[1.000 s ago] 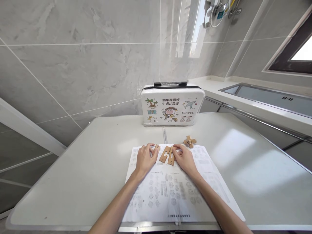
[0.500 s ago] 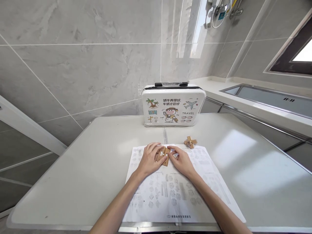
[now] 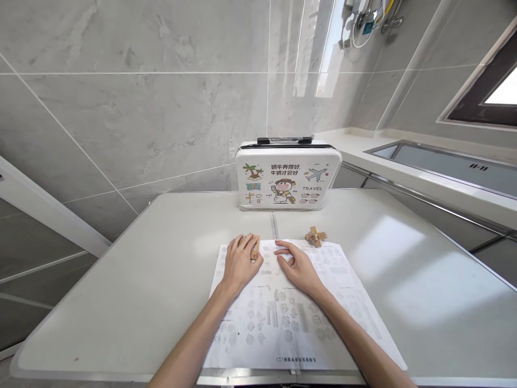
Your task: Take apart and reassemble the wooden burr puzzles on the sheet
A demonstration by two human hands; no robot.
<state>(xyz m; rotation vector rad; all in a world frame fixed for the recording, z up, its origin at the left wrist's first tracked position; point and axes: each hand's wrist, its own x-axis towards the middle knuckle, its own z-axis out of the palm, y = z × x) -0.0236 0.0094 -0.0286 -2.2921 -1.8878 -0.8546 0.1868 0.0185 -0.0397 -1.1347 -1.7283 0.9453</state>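
- Head view: the left hand (image 3: 239, 262) rests on the top left corner of the instruction sheet (image 3: 283, 328). Its fingers are curled shut over the wooden pieces (image 3: 254, 246).
- Only a tan end of the wood pokes out past the fingertips, on the side towards the right hand. How many pieces are in the grip is hard to tell, as the fingers cover most of them.
- The right hand (image 3: 298, 267) lies open and palm down on the sheet, just beside the left hand but not touching it. Its fingers are spread, with the forefinger pointing towards the wooden pieces.
- Beyond the right hand and slightly to its outer side, a wooden cross puzzle (image 3: 315, 235) sits assembled at the far edge of the sheet, apart from both hands.
- The sheet is printed with small grey diagrams and runs from under both hands back along the forearms to the near edge of the table (image 3: 161, 280).
- Well beyond both hands, a white case (image 3: 287, 175) with cartoon travel pictures and a dark handle stands upright at the back of the table, against the tiled wall (image 3: 141, 108).
- Far off to the right hand's side, a pale counter (image 3: 404, 161) runs along the wall.
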